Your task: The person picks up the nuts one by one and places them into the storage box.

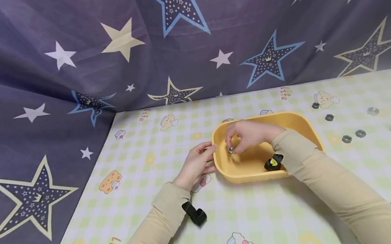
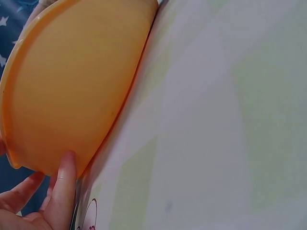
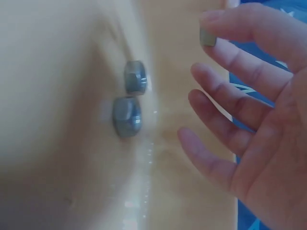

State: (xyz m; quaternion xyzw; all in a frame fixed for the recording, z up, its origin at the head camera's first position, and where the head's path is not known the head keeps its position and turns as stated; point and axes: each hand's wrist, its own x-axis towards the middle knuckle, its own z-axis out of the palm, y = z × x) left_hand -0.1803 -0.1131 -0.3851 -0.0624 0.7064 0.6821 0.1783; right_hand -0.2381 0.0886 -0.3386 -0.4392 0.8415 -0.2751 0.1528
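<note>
Over the inside of a yellow plastic basin [image 1: 252, 178], near its left end, my right hand [image 1: 251, 134] pinches a small metal nut [image 3: 207, 36] between thumb and fingertip. Its other fingers [image 3: 225, 96] are spread and loosely bent. Two hex nuts, a nearer one [image 3: 127, 116] and a farther one [image 3: 135, 77], lie close together in the basin in the right wrist view. My left hand [image 1: 197, 161] is at the basin's left end, its extended fingers [image 2: 64, 182] touching the outer wall.
To the right of the basin, several dark hex nuts [image 1: 346, 139] and two paler round metal pieces [image 1: 373, 111] lie on the checked tablecloth [image 1: 254, 218]. A star-patterned curtain [image 1: 190, 56] hangs behind the table and down its left side.
</note>
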